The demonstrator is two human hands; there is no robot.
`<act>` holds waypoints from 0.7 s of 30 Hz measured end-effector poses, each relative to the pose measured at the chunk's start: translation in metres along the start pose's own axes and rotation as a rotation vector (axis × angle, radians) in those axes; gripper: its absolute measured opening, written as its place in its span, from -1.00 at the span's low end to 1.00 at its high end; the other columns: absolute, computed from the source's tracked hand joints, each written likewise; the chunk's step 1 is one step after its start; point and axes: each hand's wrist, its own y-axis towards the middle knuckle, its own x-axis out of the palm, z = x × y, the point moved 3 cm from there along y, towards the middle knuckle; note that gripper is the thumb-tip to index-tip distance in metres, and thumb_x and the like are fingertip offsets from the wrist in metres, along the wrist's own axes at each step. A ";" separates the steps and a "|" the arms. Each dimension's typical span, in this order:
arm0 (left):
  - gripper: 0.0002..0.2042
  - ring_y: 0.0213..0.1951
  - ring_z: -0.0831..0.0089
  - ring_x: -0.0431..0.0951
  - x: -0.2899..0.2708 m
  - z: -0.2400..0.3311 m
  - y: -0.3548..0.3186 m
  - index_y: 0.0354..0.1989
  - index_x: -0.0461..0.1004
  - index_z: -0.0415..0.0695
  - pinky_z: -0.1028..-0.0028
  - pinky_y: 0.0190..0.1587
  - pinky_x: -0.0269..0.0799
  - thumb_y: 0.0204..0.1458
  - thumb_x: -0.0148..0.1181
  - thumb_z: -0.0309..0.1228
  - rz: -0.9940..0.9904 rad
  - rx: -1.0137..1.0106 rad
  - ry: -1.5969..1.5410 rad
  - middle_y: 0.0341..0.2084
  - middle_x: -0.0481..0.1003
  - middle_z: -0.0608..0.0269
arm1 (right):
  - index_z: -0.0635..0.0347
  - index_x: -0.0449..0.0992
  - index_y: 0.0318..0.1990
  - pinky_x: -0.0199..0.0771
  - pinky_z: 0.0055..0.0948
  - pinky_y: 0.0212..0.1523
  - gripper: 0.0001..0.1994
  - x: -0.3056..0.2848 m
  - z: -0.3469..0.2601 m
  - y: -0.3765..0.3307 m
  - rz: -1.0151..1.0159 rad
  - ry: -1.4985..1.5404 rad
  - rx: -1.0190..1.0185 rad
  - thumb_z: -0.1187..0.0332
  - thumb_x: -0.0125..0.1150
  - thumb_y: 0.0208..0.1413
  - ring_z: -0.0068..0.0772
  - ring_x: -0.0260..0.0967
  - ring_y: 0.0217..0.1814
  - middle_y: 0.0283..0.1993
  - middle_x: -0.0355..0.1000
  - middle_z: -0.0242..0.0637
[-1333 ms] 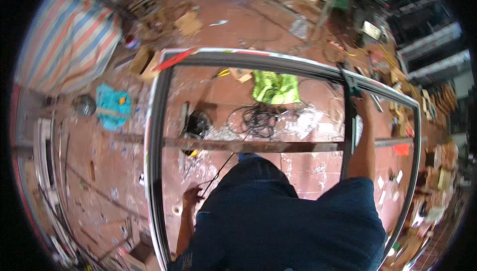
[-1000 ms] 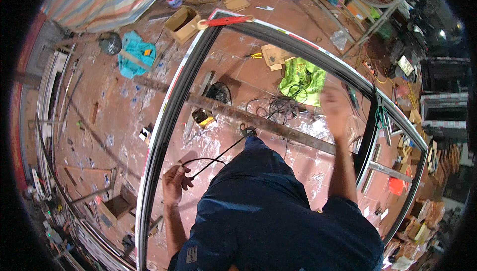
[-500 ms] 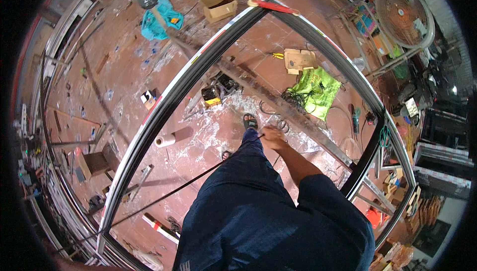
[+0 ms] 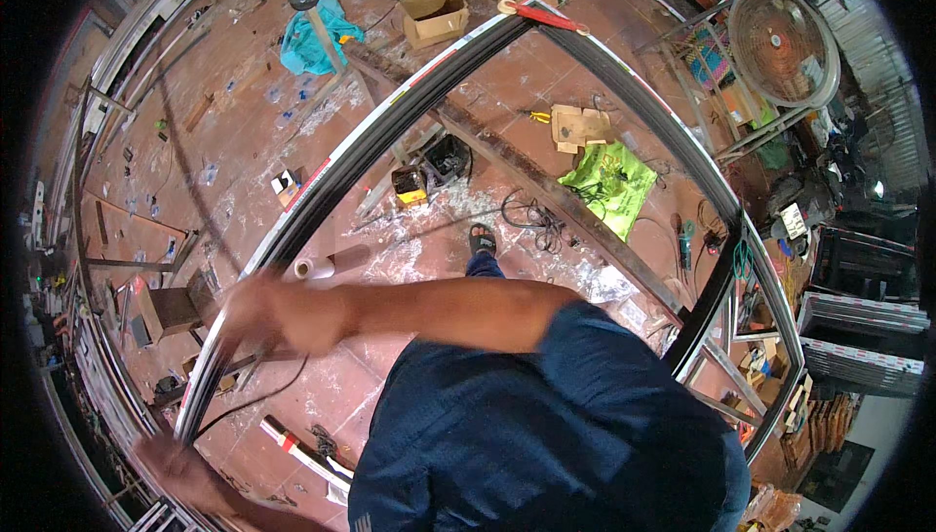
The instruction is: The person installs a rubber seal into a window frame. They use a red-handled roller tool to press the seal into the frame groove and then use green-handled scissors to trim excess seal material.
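Observation:
A large frame (image 4: 419,91) with black profiles and a white outer edge lies before me. My right arm reaches across to its left side, and my right hand (image 4: 278,315) is over that side, smeared by motion. Lower down, my left hand (image 4: 175,469) is near the frame's lower left corner, also blurred. Neither hand's fingers show clearly, nor whether they hold anything. A thin black strip (image 4: 261,399) curves inside the frame from its lower left side, its upper end near my right forearm. Teal-handled scissors (image 4: 744,259) rest on the frame's right corner, a red bar (image 4: 546,17) on its far corner.
A long beam (image 4: 546,181) runs beneath the frame. On the floor are a white roll (image 4: 314,268), a yellow-and-black box (image 4: 409,187), a green bag (image 4: 614,191), cables (image 4: 531,222) and cardboard boxes (image 4: 433,17). A round fan (image 4: 783,44) stands at the far right.
My right hand has swung from the middle over to the frame's left side. The black strip, stretched taut across before, now hangs slack and curved. My left hand has come into view at lower left.

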 end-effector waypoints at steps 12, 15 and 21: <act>-0.39 -0.28 0.34 0.57 0.375 -0.102 -0.156 0.06 0.60 -0.19 0.27 -0.20 0.49 0.35 -0.10 0.15 -1.022 -0.166 -0.115 -0.26 0.63 0.12 | 0.25 0.56 -0.39 0.45 -0.24 -0.33 -0.73 0.016 0.083 0.131 -0.435 -0.507 0.174 0.30 0.07 0.32 -0.26 0.54 -0.28 -0.33 0.55 -0.15; -0.36 -0.27 0.34 0.57 0.391 -0.119 -0.141 0.07 0.61 -0.18 0.26 -0.18 0.49 0.35 -0.13 0.19 -0.946 -0.242 -0.232 -0.25 0.63 0.12 | 0.25 0.54 -0.38 0.45 -0.28 -0.31 -0.73 -0.125 0.119 0.157 -0.212 -0.763 0.381 0.31 0.05 0.34 -0.29 0.53 -0.28 -0.33 0.54 -0.17; -0.58 -0.23 0.28 0.60 0.201 -0.269 -0.135 0.09 0.59 -0.17 0.21 -0.15 0.51 0.39 -0.02 -0.09 -0.044 -0.348 -0.169 -0.29 0.64 0.18 | 0.26 0.49 -0.36 0.47 -0.37 -0.27 -0.73 -0.243 0.120 0.105 0.009 -0.579 0.737 0.32 0.01 0.37 -0.34 0.49 -0.28 -0.33 0.50 -0.21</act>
